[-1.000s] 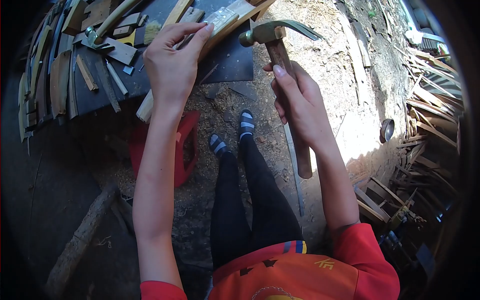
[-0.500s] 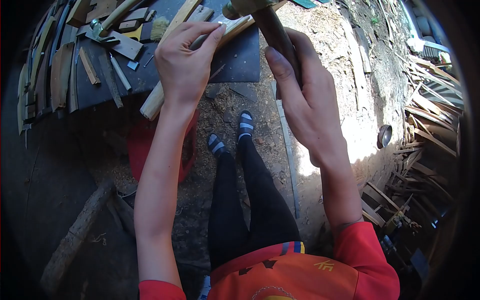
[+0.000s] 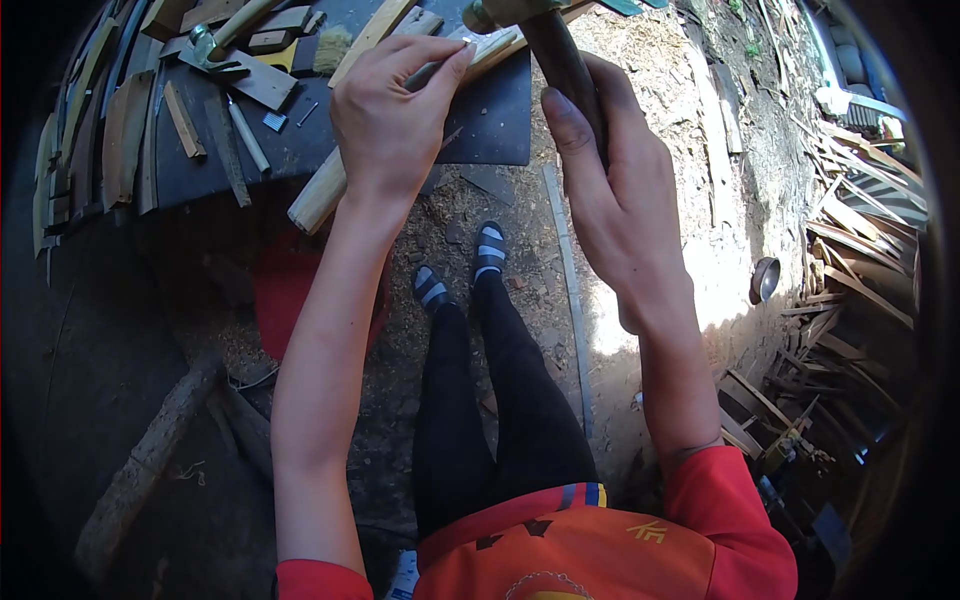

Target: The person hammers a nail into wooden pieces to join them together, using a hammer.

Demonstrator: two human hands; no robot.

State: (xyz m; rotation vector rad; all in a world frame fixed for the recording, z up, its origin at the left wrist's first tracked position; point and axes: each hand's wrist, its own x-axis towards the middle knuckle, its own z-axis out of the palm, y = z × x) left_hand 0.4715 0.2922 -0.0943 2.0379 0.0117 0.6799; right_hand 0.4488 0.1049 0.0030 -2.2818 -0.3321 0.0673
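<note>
Dark workbench (image 3: 480, 120), left hand (image 3: 395, 125) pinning a wooden strip (image 3: 400, 120), right hand (image 3: 620, 200) gripping a hammer (image 3: 560, 55), head seemingly cropped.

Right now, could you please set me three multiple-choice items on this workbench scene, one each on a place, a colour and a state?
1. Where is the hammer?
A. In the right hand, head over the pale wooden strip
B. Lying on the ground
C. Hanging on a wall

2. What colour is the person's shirt?
A. Blue
B. Red-orange
C. White

3. What is the left hand doing?
A. Hanging free
B. Holding a cup
C. Pressing on the pale wooden strip on the dark bench

Answers: 1 A, the right hand has its grip round the handle. 2 B, sleeves and chest show red-orange. 3 C, its fingers rest on the strip.
</note>
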